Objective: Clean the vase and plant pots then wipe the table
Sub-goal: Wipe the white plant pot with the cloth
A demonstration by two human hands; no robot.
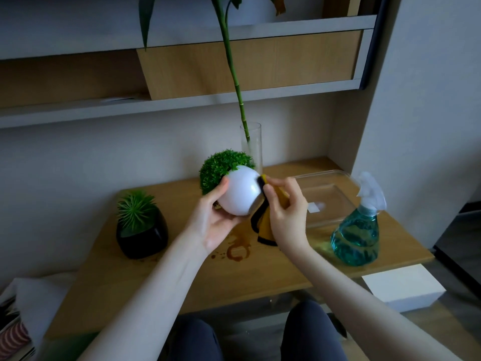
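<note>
risking a slip of the white pot (240, 194), being round, glossy and held tilted in the air above the tabletop (156, 277) rather than resting on it; pushing hard with the cloth (265, 230) from the right could be rolling it out of the left hand (216, 220). also risking the green ball plant (221, 170) working loose, leaning as it is toward the far left. hanging cloth possibly dragging through the brown spill (236, 251) just below and smearing it back onto the pot. glass vase (251, 147) with its tall stem standing just behind the pot, so a wide elbow or pot swing could be tipping it. spray bottle (356, 230) and clear tray (325, 196) sitting near the right forearm, open to a knock.

left fingers (221, 190) curling partway round the pot's left and under side, cupping it, thumb side hidden. right hand (283, 209) pinching the yellow cloth, fingers (278, 182) bent and pressing it against the pot's right side; exact contact patch hard to tell under the cloth.

black pot (141, 235) with spiky plant waiting on the tabletop at the left, well apart from both hands, seemingly not yet being cleaned; tabletop wiping seemingly waiting too, judging by the spill.
</note>
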